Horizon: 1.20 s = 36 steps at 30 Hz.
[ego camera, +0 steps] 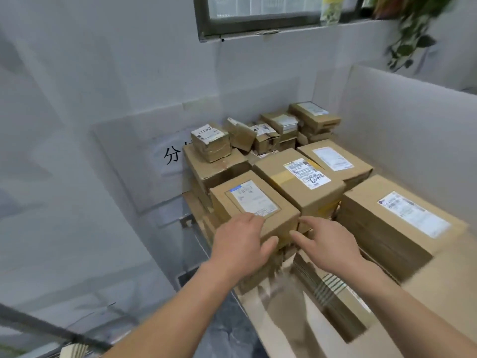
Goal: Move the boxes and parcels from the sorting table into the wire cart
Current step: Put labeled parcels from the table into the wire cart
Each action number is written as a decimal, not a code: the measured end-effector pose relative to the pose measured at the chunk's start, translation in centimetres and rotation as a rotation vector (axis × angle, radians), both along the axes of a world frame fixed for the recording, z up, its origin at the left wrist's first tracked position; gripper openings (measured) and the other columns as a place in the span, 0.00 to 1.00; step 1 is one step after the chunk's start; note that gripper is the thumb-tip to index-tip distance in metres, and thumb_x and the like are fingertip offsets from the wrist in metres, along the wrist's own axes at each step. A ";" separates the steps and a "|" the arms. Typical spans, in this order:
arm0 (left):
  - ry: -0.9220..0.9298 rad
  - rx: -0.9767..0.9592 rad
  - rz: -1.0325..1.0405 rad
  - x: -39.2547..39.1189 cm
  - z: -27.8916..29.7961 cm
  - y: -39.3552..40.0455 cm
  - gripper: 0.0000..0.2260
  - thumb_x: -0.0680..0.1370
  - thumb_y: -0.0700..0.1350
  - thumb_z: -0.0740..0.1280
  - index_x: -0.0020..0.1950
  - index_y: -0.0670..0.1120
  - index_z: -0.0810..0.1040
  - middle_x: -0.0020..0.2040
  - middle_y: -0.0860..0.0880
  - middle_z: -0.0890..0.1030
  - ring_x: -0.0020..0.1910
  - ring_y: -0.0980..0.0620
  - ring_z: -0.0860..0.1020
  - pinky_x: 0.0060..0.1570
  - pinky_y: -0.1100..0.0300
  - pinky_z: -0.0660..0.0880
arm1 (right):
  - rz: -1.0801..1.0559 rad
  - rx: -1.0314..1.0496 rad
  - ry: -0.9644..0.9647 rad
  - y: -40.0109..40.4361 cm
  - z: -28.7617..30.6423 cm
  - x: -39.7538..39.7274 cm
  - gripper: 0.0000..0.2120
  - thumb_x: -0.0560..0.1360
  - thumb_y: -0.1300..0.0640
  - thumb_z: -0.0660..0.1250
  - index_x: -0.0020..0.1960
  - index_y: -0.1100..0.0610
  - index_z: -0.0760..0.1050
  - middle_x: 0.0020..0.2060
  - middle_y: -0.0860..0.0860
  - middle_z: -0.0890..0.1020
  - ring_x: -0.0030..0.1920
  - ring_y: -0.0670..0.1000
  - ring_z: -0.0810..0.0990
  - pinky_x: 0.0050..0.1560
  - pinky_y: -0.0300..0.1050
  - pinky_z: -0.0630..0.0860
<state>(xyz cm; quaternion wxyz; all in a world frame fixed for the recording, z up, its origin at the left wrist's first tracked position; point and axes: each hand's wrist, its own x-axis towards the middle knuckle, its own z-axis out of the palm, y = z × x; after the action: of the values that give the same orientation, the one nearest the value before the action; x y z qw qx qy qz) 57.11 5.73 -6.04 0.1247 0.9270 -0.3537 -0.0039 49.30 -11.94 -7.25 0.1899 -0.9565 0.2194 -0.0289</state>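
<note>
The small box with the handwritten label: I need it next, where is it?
In the head view, the small box sits back left on a larger carton, beside the wall sign.

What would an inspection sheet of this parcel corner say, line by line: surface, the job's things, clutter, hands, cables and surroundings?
Surface: sorting table, almost wholly covered by cardboard; white partition walls behind and to the right.
Job's things: front box with a white label on top; taped box close beside it; large box at right; small parcels piled at the back.
Clutter: flattened cardboard at the near edge.
Hands: left hand rests on the front box's near top edge, thumb down its front face; right hand open at its right corner, contact unclear.
Cables: nothing seen.
Surroundings: window, hanging plant, paper sign on the wall.
</note>
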 end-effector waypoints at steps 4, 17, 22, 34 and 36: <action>0.030 -0.066 -0.166 -0.8 -1.5 -3.7 0.18 0.81 0.60 0.60 0.63 0.51 0.76 0.61 0.52 0.78 0.61 0.49 0.74 0.52 0.53 0.72 | -0.161 0.024 0.037 -2.3 -1.7 -2.3 0.20 0.79 0.40 0.63 0.68 0.43 0.76 0.61 0.42 0.82 0.51 0.46 0.80 0.47 0.45 0.76; 0.288 0.073 -0.364 -1.1 -10.4 -11.2 0.20 0.81 0.59 0.63 0.67 0.49 0.72 0.65 0.48 0.74 0.61 0.49 0.74 0.58 0.53 0.77 | -0.471 0.060 0.260 -6.9 -9.1 -7.1 0.19 0.78 0.44 0.66 0.66 0.49 0.77 0.61 0.47 0.82 0.52 0.48 0.80 0.40 0.41 0.75; 0.350 0.174 -0.327 -1.3 -13.4 -13.3 0.22 0.80 0.59 0.65 0.69 0.50 0.70 0.74 0.46 0.67 0.72 0.43 0.68 0.64 0.48 0.76 | -0.468 0.079 0.317 -8.6 -11.0 -7.8 0.24 0.74 0.42 0.70 0.68 0.47 0.75 0.61 0.47 0.79 0.49 0.47 0.73 0.36 0.37 0.68; 0.427 0.272 -0.353 -0.7 -16.1 -14.7 0.24 0.78 0.58 0.66 0.70 0.48 0.71 0.76 0.47 0.63 0.76 0.42 0.59 0.68 0.47 0.72 | -0.398 0.240 0.429 -11.2 -13.1 -9.0 0.26 0.75 0.39 0.68 0.71 0.46 0.71 0.57 0.45 0.83 0.49 0.45 0.83 0.46 0.41 0.82; 0.414 0.276 -0.359 -1.2 -16.5 -14.5 0.25 0.77 0.58 0.67 0.71 0.48 0.71 0.78 0.49 0.60 0.78 0.41 0.55 0.71 0.47 0.68 | -0.371 0.295 0.449 -10.7 -13.6 -9.6 0.22 0.75 0.38 0.68 0.66 0.44 0.74 0.52 0.42 0.83 0.45 0.43 0.83 0.45 0.43 0.84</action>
<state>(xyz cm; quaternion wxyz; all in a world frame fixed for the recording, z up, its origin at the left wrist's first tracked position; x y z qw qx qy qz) 55.91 -8.81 -22.52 0.0642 0.8374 -0.4750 -0.2627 39.65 -22.64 -20.89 0.2648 -0.8447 0.4284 0.1809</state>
